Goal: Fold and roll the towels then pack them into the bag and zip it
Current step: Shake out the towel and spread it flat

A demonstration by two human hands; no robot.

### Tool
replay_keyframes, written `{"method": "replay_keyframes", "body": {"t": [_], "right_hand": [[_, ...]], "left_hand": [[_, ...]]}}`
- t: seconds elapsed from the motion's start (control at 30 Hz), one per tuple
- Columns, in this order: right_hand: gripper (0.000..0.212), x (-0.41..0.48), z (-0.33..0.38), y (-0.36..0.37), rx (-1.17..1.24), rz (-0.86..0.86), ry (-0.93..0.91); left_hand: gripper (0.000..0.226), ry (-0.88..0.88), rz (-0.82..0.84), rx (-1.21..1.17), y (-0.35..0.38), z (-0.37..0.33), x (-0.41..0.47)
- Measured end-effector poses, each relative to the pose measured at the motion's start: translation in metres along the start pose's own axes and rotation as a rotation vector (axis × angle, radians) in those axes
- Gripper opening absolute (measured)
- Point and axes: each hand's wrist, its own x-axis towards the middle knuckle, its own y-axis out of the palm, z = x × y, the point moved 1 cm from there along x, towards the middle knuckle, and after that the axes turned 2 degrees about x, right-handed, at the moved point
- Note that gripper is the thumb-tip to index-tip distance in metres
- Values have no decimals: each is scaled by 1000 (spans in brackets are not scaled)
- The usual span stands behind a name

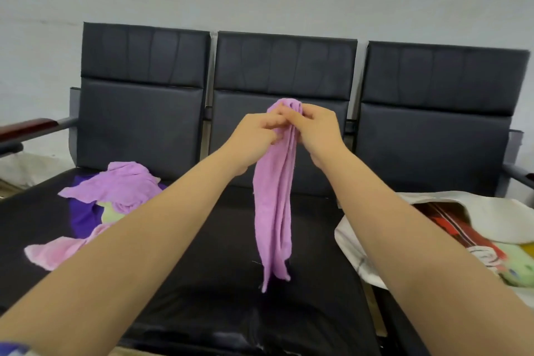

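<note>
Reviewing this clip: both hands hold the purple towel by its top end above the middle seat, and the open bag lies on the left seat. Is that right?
Not quite. The head view shows the open bag on the right seat, not the left. The rest stands: the left hand and right hand hold the purple towel by its top end above the middle seat.

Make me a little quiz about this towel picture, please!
1. True or false: the lilac towel is already rolled up.
2. How many hands grip its top end? A) none B) one C) two
3. Fill in: the open bag sits on the person's ___ side.

Key:
1. False. It hangs down long and loose.
2. C. The left hand and the right hand both hold it.
3. Right.
</note>
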Motion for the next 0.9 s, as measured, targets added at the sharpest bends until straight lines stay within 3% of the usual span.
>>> {"method": "replay_keyframes", "body": {"t": [0.07,0.13,0.17,0.23,0.3,0.4,0.57,0.7,0.8,0.9], "right_hand": [[21,3,0,-11,-31,0,-13],[17,0,7,-20,-85,70,-43],[17,-1,12,-24,-84,107,-56],[19,-1,20,-30,-52,147,-68],[19,0,26,-34,-45,166,-77],[24,1,28,-37,-32,160,-77],[26,0,33,-32,78,119,-39],[29,0,39,-35,22,119,-17],[32,2,39,-49,-163,173,-62],[23,6,33,-70,-410,95,-155]], "left_hand": [[41,26,-139,-36,-10,5,-3],[44,47,-276,160,-23,15,0],[52,41,-253,270,-28,21,2],[72,-9,-58,388,-33,31,4],[64,-50,85,347,-33,34,2],[31,-76,147,130,-30,32,-1],[53,-105,446,-227,-7,21,-12],[46,-146,437,-197,-4,19,-13],[27,-180,440,101,-20,24,-12],[21,-151,167,213,-39,26,-4]]}}
